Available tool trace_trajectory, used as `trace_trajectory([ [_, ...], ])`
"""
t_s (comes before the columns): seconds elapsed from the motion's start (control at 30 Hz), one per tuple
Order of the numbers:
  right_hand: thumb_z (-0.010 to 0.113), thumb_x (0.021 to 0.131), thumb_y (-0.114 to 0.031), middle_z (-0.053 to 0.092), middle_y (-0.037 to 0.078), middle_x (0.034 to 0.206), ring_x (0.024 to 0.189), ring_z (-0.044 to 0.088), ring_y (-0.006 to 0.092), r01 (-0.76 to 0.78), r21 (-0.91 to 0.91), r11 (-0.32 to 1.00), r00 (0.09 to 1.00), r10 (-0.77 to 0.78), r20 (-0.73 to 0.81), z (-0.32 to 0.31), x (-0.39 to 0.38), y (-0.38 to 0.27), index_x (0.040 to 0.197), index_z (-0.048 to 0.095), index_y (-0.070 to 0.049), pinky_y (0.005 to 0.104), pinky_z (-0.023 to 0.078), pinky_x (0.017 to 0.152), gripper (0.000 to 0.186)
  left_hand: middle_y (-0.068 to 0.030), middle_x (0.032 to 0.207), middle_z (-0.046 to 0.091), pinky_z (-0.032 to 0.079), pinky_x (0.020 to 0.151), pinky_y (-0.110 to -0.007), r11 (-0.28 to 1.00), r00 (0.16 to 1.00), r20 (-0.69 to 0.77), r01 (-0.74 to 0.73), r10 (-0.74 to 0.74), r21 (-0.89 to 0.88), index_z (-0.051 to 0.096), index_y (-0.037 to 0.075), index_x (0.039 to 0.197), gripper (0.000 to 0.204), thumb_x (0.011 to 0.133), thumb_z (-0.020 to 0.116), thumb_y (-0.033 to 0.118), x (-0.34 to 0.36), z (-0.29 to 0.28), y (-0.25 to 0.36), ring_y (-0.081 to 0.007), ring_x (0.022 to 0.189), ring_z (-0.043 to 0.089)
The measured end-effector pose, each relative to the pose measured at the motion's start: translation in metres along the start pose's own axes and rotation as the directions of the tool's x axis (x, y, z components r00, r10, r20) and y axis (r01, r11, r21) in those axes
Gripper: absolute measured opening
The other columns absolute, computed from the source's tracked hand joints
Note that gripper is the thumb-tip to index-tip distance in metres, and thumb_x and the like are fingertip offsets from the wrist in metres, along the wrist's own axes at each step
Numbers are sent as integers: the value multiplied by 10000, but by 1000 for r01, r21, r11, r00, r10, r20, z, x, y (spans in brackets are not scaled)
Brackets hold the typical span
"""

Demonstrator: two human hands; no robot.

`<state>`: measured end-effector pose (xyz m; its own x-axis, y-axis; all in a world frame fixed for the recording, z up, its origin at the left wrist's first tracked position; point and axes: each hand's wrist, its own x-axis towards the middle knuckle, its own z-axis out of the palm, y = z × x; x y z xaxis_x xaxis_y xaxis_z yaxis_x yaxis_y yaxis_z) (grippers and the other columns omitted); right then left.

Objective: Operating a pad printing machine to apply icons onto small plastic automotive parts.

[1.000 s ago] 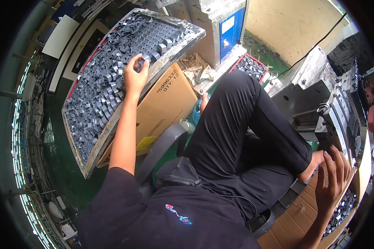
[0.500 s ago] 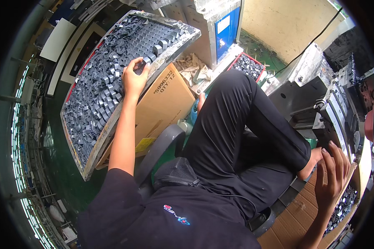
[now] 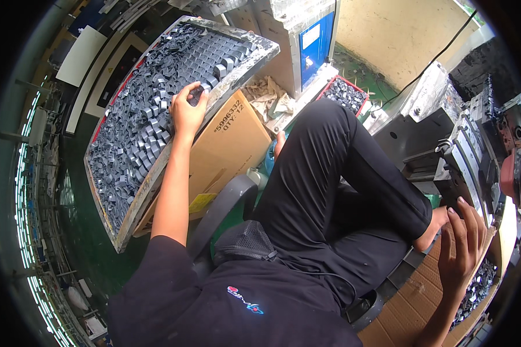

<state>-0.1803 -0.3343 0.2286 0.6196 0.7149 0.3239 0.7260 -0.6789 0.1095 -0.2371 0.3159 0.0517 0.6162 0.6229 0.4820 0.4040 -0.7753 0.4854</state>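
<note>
The left hand (image 3: 185,114) curled thumb and finger around a small dark-grey block (image 3: 195,96) (pinched or not, I couldn't tell) at a rough-rimmed tray (image 3: 260,56), maybe set over that tan cardboard box (image 3: 228,150) for easy reach, while the right hand (image 3: 461,248) hung, fingers loosely apart.

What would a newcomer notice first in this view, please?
The large tray at upper left draws the eye first, heaped with small grey parts; the left hand is among them, near the tray's right edge. Next come the brown cardboard box just below that edge and the bright blue panel at upper centre.
</note>
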Motion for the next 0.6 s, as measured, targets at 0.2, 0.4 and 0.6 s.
trace_trajectory([
  [0.2, 733, 964, -69, 671, 133, 1419, 1314, 630, 352, 3, -5, 1000, 1000, -3, -7, 0, 0, -1, 1304, 718, -84, 493, 479, 1103, 341, -11, 1160, 786, 493, 1006, -411, 999, 1000, 6, -24, 24, 24, 795, 193, 1222, 363, 876, 818, 297, -1, 0, 1, -215, 1007, 680],
  [0.4, 733, 969, -84, 671, 133, 1420, 1316, 629, 354, -1, 12, 1000, 1000, 1, 1, -2, 0, -1, 1299, 720, -80, 502, 478, 1107, 331, 0, 1181, 780, 481, 1020, -412, 1000, 1000, 0, -26, 26, 18, 785, 202, 1249, 384, 876, 814, 290, -1, 1, 0, -215, 1023, 676],
  [0.6, 732, 974, -90, 677, 144, 1403, 1308, 634, 365, 11, -51, 999, 1000, -12, -18, -9, -2, 2, 1299, 717, -68, 503, 488, 1111, 326, 1, 1174, 781, 475, 1026, -413, 1000, 1000, 5, -19, 19, 20, 783, 205, 1251, 388, 872, 813, 285, -2, 3, 2, -213, 1021, 673],
])
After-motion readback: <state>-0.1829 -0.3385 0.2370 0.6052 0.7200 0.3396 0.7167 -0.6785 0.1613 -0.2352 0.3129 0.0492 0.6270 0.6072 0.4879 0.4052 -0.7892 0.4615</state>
